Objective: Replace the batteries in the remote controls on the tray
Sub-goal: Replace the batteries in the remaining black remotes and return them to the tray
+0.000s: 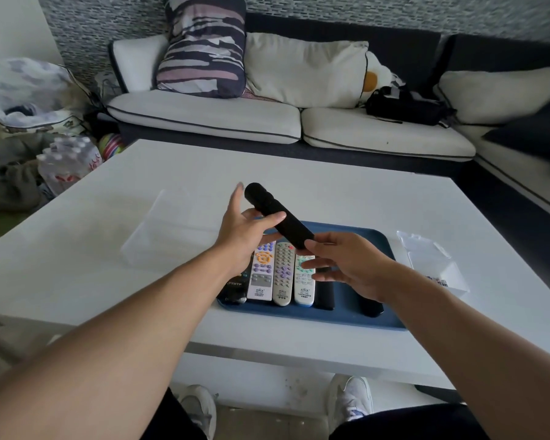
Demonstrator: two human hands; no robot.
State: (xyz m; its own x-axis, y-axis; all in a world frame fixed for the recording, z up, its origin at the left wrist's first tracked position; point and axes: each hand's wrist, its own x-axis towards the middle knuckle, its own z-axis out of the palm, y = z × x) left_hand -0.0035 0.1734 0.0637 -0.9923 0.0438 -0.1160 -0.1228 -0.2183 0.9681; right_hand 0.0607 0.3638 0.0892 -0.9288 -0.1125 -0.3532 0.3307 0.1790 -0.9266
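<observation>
Fingers, left hand (245, 231): spread under the far half of the black remote (277, 215), thumb laid over its top, index stretched out past its side; cradling more than clamping.
Fingers, right hand (346, 265): loosely curled, thumb and forefinger pinching the near end of the same remote; lower fingers slack, holding nothing.
Place of the black remote: lifted clear above the blue tray (381, 239), tilted, far end raised toward the sofa (204, 117), near end low over the row.
Rest of the batch: three pale remotes (281, 274) side by side on the tray, dark ones beside them at both ends, all lying flat.
Likely handling: light, rigid plastic shell; smooth, so apt to slip in a loose cradle; battery cover probably thin, held by a small catch, easy to snap if forced.
Best hold: long edges near the middle with one hand, back face turned up, other thumb free to press the cover; cover itself not visible from this side.
Nearby: clear plastic box (438, 265) on the white table (331, 185) right of the tray, contents too small to tell.
</observation>
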